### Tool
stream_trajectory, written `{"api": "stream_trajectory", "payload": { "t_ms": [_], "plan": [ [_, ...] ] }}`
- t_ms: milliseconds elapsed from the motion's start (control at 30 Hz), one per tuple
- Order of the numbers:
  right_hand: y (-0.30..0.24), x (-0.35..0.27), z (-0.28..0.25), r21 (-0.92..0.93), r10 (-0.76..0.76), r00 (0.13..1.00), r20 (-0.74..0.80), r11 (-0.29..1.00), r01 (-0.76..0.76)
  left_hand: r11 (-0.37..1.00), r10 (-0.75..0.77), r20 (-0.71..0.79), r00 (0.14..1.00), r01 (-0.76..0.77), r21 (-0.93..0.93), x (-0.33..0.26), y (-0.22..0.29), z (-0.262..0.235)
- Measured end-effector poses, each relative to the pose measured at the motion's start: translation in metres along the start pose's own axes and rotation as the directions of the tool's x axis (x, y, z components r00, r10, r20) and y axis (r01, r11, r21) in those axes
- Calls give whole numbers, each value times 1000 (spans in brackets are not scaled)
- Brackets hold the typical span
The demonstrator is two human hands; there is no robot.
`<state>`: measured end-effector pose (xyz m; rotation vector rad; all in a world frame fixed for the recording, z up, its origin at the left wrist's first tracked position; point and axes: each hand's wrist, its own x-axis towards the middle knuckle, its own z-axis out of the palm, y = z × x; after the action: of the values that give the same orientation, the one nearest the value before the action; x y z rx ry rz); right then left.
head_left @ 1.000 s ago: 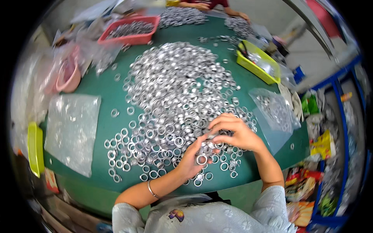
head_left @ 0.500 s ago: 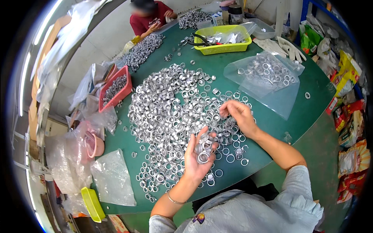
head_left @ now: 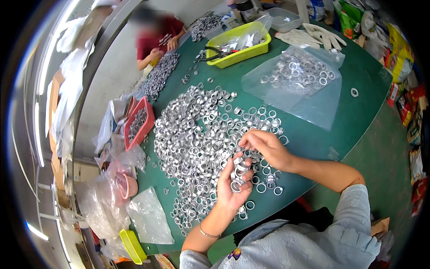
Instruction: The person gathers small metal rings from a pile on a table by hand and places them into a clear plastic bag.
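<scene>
A large heap of small silver metal rings (head_left: 197, 134) covers the middle of a green table (head_left: 322, 143). My left hand (head_left: 234, 184) is palm-up just above the heap's near edge, cupping several rings. My right hand (head_left: 264, 145) hovers beside it with fingers pinched together at the heap, right by the left hand's fingertips. Whether the pinch holds a ring cannot be made out. A thin bracelet circles my left wrist.
A clear plastic bag with rings (head_left: 298, 76) lies far right. A yellow tray (head_left: 242, 42), white gloves (head_left: 320, 36), a red tray of rings (head_left: 139, 123), a pink bowl (head_left: 127, 186) and plastic bags (head_left: 148, 215) ring the table. A person in red (head_left: 159, 38) works at the far end.
The view has swung, turning the table in the picture. My right hand has come closer to my left hand, which still cups rings at the heap's near edge.
</scene>
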<state>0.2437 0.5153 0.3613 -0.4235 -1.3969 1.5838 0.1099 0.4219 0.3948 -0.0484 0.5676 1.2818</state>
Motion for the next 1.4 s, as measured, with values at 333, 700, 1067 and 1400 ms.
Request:
{"api": "stream_trajectory", "payload": {
  "t_ms": [333,700,1067,1400],
  "plan": [
    [-23,-7,-1,-492,-719,682,131,550,675,892,-53,-204,977,139,431,96,32,39],
    [-10,-3,-3,-534,-700,684,205,506,677,841,21,154,988,-101,532,177,24,59],
    [-32,41,-70,-864,-693,680,-239,471,177,618,208,104,972,-213,757,178,37,36],
    [10,69,-156,-924,-187,935,-303,-183,-336,-613,310,693,651,-420,669,216,12,45]
  ]
}}
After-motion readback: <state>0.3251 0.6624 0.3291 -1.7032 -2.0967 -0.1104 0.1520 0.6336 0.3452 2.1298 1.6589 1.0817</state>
